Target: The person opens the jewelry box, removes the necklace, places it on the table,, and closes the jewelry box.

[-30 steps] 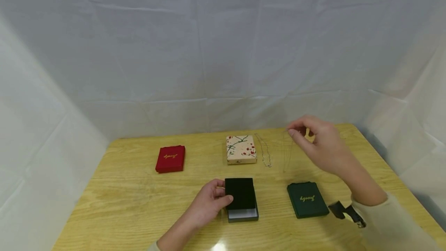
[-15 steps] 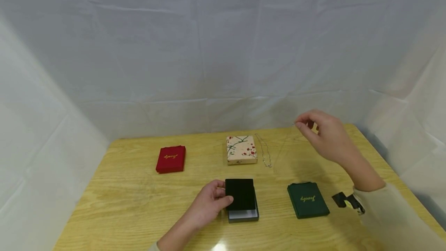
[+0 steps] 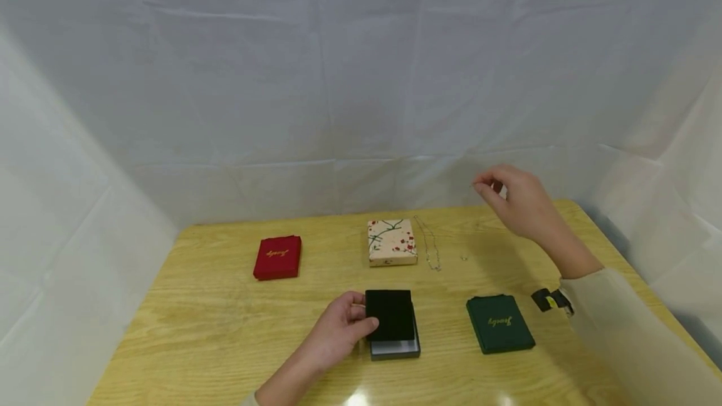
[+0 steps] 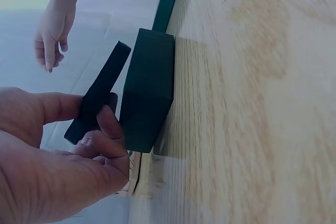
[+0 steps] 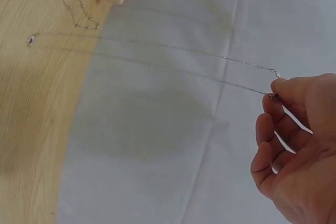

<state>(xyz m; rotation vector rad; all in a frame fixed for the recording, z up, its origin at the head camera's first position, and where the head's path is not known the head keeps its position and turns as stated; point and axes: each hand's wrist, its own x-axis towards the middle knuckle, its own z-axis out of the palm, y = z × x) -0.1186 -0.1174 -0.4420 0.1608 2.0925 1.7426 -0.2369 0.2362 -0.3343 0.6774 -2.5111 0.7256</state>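
Note:
My left hand [image 3: 338,327] pinches a thin black pad [image 4: 100,90] by its edge, thumb on one face. The pad is tilted close over an open dark green box [image 4: 149,72], whose pale inside shows at the near end in the head view. Up at the right, my right hand [image 3: 521,202] pinches a fine silver chain necklace [image 5: 236,60] at its clasp end, between thumb and index finger. Both strands hang down to a small pendant [image 5: 31,40]. In the head view the chain is too thin to make out, but the pendant shows.
A beaded silver necklace [image 3: 437,255] lies beside a floral-patterned box [image 3: 392,244] at the back. A red jewelry box [image 3: 276,257] is at the left, a flat green lettered lid [image 3: 499,323] at the right. White cloth [image 3: 361,80] surrounds the wooden table [image 3: 225,331].
My right hand has risen, lifting the necklace; the chain swung left and the pendant now hangs beneath. My left hand and the black pad have hardly moved.

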